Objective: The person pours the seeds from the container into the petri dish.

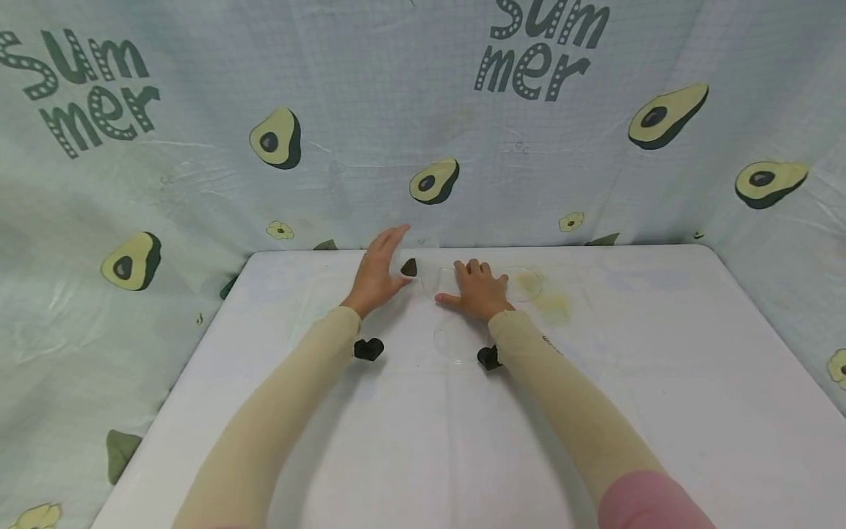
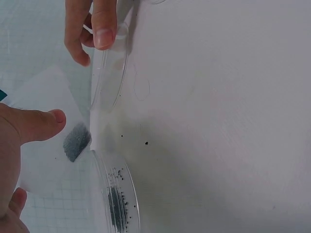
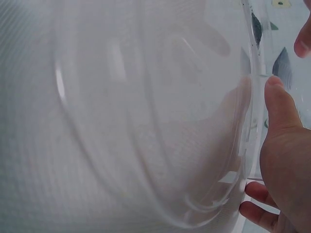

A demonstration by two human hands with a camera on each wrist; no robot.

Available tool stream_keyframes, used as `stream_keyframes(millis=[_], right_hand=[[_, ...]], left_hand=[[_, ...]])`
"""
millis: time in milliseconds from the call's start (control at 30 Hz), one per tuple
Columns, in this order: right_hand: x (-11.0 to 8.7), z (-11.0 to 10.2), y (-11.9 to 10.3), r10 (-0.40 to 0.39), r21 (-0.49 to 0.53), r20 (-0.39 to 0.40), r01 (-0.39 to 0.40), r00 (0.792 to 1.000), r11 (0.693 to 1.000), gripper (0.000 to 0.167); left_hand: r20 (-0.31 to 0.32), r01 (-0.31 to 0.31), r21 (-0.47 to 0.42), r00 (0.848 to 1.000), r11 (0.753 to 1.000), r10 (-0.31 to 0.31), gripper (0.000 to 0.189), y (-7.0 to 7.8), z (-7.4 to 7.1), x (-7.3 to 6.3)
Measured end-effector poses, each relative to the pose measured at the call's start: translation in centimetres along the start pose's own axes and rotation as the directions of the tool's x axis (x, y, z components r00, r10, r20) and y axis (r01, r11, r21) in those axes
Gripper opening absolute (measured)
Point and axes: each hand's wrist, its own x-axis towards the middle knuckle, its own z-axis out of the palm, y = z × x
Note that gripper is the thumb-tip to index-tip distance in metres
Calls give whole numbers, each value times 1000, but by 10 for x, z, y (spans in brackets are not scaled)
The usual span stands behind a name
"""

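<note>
My left hand (image 1: 378, 275) stands with thumb and fingers spread beside a small dark heap of grains (image 1: 409, 267). In the left wrist view its thumb (image 2: 41, 125) reaches over a translucent square sheet (image 2: 41, 160) bearing the dark grains (image 2: 77, 141). A clear round dish holding black grains (image 2: 116, 208) sits close by. My right hand (image 1: 481, 290) lies low among clear dishes, fingers loosely spread and thumb out sideways. Its thumb (image 2: 103, 36) overlaps the rim of a clear dish (image 2: 112, 82). Nearer my body is another clear dish (image 1: 456, 340), large in the right wrist view.
Yellowish stains mark the white table (image 1: 661, 411) near a clear round dish (image 1: 524, 284) on the right. Stray black specks (image 2: 146, 143) dot the surface. A printed avocado curtain (image 1: 370, 110) hangs behind the table's back edge.
</note>
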Motion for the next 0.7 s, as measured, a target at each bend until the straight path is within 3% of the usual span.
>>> stream_keyframes(millis=[700], right_hand=[[3, 2, 1, 8, -12, -3, -8, 1000, 1000, 92]], left_hand=[[4, -111, 117, 994, 987, 112, 95, 9, 7, 7]])
